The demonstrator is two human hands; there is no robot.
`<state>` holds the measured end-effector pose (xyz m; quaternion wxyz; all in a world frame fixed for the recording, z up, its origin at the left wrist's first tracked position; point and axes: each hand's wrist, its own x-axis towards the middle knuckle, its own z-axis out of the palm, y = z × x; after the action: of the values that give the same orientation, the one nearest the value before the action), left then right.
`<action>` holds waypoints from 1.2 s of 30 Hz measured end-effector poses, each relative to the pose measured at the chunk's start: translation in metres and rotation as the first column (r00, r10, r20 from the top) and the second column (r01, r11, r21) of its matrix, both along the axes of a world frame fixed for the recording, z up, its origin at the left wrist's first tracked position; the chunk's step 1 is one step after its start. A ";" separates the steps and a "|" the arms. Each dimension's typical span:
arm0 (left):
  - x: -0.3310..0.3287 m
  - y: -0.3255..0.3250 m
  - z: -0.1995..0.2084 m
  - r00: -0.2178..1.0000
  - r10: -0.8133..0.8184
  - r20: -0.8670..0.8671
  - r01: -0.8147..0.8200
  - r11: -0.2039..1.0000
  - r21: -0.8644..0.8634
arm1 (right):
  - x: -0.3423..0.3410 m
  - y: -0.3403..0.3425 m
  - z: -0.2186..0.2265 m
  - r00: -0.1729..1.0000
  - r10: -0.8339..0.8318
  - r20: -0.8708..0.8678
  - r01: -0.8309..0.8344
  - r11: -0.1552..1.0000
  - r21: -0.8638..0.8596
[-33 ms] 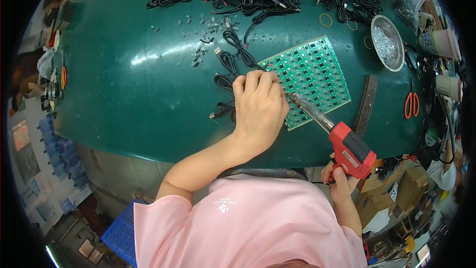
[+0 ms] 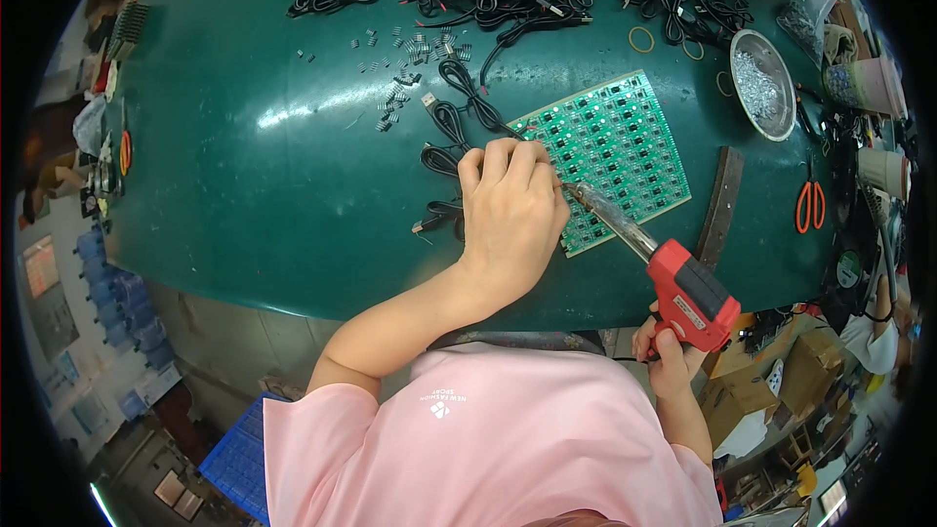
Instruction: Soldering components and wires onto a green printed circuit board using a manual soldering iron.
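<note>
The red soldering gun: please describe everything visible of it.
The soldering gun has a red, plastic-looking body with a black panel and pale label, and a silvery metal barrel, darkened near the tip. The right hand holds it, partly hiding the handle. It points forward and left over the green circuit panel, its tip near the left hand; any contact there is unclear.

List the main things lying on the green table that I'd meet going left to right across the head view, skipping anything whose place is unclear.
Left orange-handled scissors → coiled black cables → green circuit board → dark bar → right orange-handled scissors.
</note>
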<state>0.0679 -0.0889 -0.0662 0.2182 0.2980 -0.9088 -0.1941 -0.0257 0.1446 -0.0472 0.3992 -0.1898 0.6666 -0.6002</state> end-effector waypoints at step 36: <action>0.009 -0.006 0.003 0.983 -0.172 0.063 0.175 0.984 -0.043 | -0.008 0.009 -0.006 0.999 -0.026 0.023 0.028 0.995 -0.093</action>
<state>0.0769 -0.0947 -0.0627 0.1806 0.2178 -0.9418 -0.1815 -0.0333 0.1540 -0.0531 0.3892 -0.1926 0.6360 -0.6379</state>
